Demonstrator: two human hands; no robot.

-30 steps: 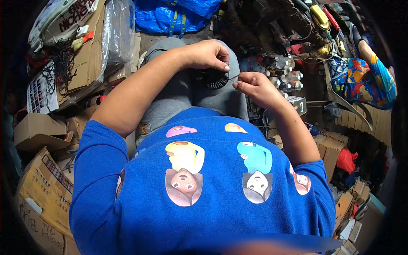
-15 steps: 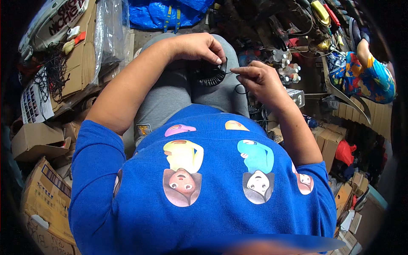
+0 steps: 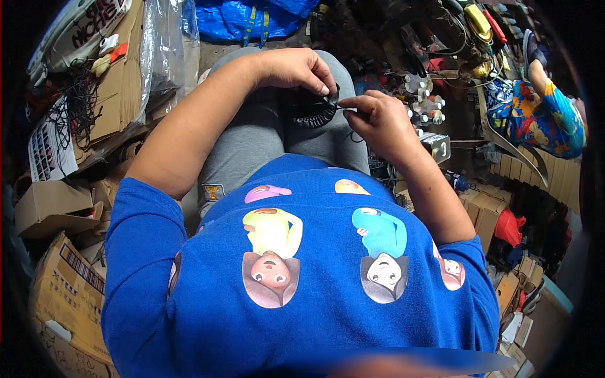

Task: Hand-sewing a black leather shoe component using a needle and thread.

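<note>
Black ribbed plastic forms the small round part [image 3: 313, 112] held over the seated person's lap, between the grey-trousered knees [image 3: 252, 135]. The left hand [image 3: 296, 69] comes down from above, wrist bent, fingertips clamped on the part's upper rim. The right hand [image 3: 372, 116] sits just beside it, thumb and forefinger pinched together on something thin at the part's right edge; what it is cannot be made out. The part looks like a curved, finned ring, partly hidden by the left fingers. Its long axis runs roughly left to right across the lap, the ribbed arc facing down. Cardboard boxes [image 3: 57, 208] crowd the left floor.
</note>
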